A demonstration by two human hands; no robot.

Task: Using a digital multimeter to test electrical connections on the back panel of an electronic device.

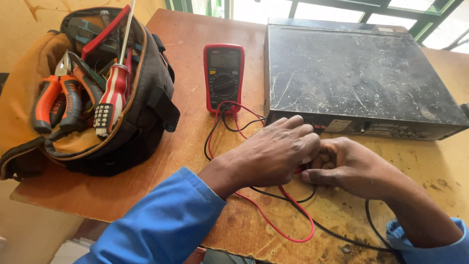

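My left hand and my right hand meet on the wooden table, just in front of a scratched black metal device box. Both hands are curled together over something small where the red lead and black lead run; what sits between the fingers is hidden. The leads come from a red multimeter lying flat behind my left hand, beside the box.
An open tool bag stands at the left table edge with orange-handled pliers, a red-and-white screwdriver and other tools. A black cable trails off the near edge. Windows lie beyond the far side.
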